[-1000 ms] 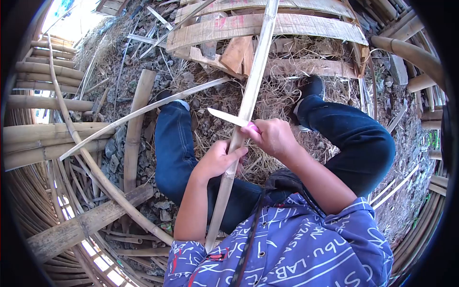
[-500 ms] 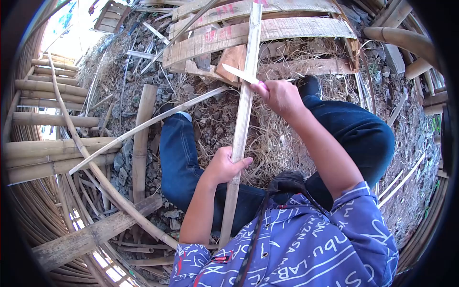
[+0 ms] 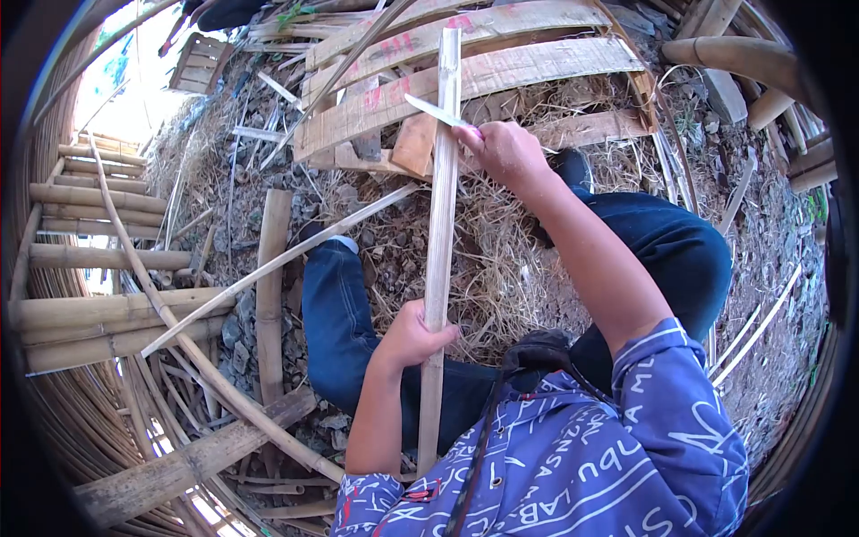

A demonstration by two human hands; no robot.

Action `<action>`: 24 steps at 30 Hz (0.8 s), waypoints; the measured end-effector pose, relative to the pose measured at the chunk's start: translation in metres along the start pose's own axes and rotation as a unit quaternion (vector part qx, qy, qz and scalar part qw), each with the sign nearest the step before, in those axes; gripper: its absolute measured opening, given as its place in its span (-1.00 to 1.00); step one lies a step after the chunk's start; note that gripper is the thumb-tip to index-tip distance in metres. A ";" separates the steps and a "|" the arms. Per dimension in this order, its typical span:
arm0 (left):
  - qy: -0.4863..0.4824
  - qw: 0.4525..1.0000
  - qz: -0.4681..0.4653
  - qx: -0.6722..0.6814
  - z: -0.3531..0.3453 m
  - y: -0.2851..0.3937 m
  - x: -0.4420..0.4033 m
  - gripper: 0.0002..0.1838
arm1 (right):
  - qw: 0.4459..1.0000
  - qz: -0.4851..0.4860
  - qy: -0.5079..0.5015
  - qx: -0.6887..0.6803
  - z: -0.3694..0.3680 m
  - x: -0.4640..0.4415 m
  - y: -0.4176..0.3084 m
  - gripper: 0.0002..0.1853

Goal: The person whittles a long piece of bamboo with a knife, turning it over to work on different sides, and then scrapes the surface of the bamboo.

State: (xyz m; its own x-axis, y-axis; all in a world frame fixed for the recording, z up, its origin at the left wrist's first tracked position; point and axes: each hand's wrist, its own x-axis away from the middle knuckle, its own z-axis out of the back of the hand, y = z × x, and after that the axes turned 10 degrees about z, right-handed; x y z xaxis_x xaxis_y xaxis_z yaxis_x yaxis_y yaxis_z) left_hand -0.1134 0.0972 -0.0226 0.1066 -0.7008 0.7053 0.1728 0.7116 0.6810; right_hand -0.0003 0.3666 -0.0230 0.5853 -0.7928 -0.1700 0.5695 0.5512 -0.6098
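Note:
A long pale bamboo strip (image 3: 440,224) runs from my lap up toward the wooden pallet. My left hand (image 3: 413,336) is closed around its lower part, thumb across the front. Near the upper end, my right hand (image 3: 501,152) grips a knife whose handle is hidden in my fingers. The knife's pale blade (image 3: 428,108) crosses the strip and points up and left. A reddish-brown wood block (image 3: 413,145) sits just behind the strip, beside the blade.
A slatted wooden pallet (image 3: 537,67) lies ahead of my feet. Bamboo poles (image 3: 107,257) are stacked at the left, with a thin pale stick (image 3: 277,267) slanting across. Straw-like shavings (image 3: 501,268) cover the ground between my legs. A small crate (image 3: 199,63) stands at the far left.
The strip's upper end has shifted left and slightly down, so it stands more upright. My right hand and the knife have moved left with it; the whole view has also shifted a little.

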 end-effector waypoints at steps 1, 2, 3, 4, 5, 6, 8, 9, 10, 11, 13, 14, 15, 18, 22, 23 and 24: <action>-0.012 1.000 -0.009 0.003 0.001 0.000 0.002 -0.89 | 1.000 0.008 -0.004 0.008 0.001 0.001 0.000 -0.36; -0.023 1.000 -0.018 0.008 0.001 -0.001 0.004 -0.89 | 1.000 0.017 -0.008 0.017 0.001 0.002 0.000 -0.36; -0.033 0.999 -0.024 0.022 -0.001 0.002 0.011 -0.91 | 1.000 0.015 -0.005 -0.005 0.002 0.008 -0.001 -0.35; -0.032 0.999 -0.027 0.022 -0.004 -0.002 0.014 -0.91 | 0.999 0.017 -0.001 -0.034 0.000 0.013 -0.002 -0.36; -0.029 0.997 -0.031 0.059 -0.008 -0.008 0.018 -0.90 | 0.998 0.018 -0.003 -0.052 -0.001 0.021 -0.003 -0.36; -0.027 0.995 -0.033 0.096 -0.010 -0.009 0.020 -0.90 | 0.997 0.018 -0.005 -0.072 -0.001 0.030 -0.005 -0.37; -0.011 0.995 -0.024 0.092 -0.013 -0.007 0.021 -0.92 | 0.997 0.011 -0.032 -0.072 0.000 0.048 -0.008 -0.38; -0.005 0.997 -0.017 0.073 -0.013 -0.007 0.020 -0.88 | 0.996 0.008 -0.057 -0.070 0.001 0.054 -0.009 -0.38; 0.001 0.999 -0.010 0.053 -0.014 -0.006 0.018 -0.83 | 0.996 0.009 -0.059 -0.070 0.004 0.056 -0.012 -0.38; 0.003 0.999 -0.010 0.053 -0.015 -0.004 0.018 -0.83 | 0.996 0.031 -0.057 -0.058 0.006 0.058 -0.014 -0.38; -0.005 0.997 -0.011 0.080 -0.016 0.002 0.019 -0.67 | 0.995 0.080 -0.046 -0.042 0.006 0.057 -0.016 -0.34; -0.003 0.997 -0.012 0.078 -0.018 -0.003 0.017 -0.67 | 0.995 0.082 -0.044 -0.043 0.007 0.054 -0.018 -0.34; 0.009 0.998 -0.031 0.051 -0.021 -0.007 0.014 -0.62 | 0.993 0.085 -0.080 0.007 0.010 0.048 -0.021 -0.33; 0.015 0.998 -0.052 0.041 -0.021 -0.012 0.011 -0.62 | 0.989 0.085 -0.090 0.076 0.010 0.024 -0.011 -0.27; 0.009 0.999 -0.038 0.020 -0.020 -0.012 0.011 -0.64 | 0.996 0.051 -0.019 0.074 0.021 -0.017 0.005 -0.27; -0.002 0.999 -0.036 0.041 -0.020 -0.009 0.011 -0.64 | 0.994 0.055 -0.017 0.092 0.024 -0.019 0.005 -0.26; 0.000 0.998 -0.039 0.041 -0.019 -0.010 0.011 -0.64 | 0.994 0.058 -0.015 0.094 0.023 -0.019 0.004 -0.26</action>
State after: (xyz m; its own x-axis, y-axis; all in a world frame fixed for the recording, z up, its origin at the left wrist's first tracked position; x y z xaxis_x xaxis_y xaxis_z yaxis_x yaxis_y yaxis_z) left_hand -0.0954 0.0814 -0.0256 0.0949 -0.7547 0.6492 0.0991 0.6561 0.7482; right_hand 0.0043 0.3896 -0.0044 0.6684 -0.7145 -0.2067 0.5931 0.6797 -0.4315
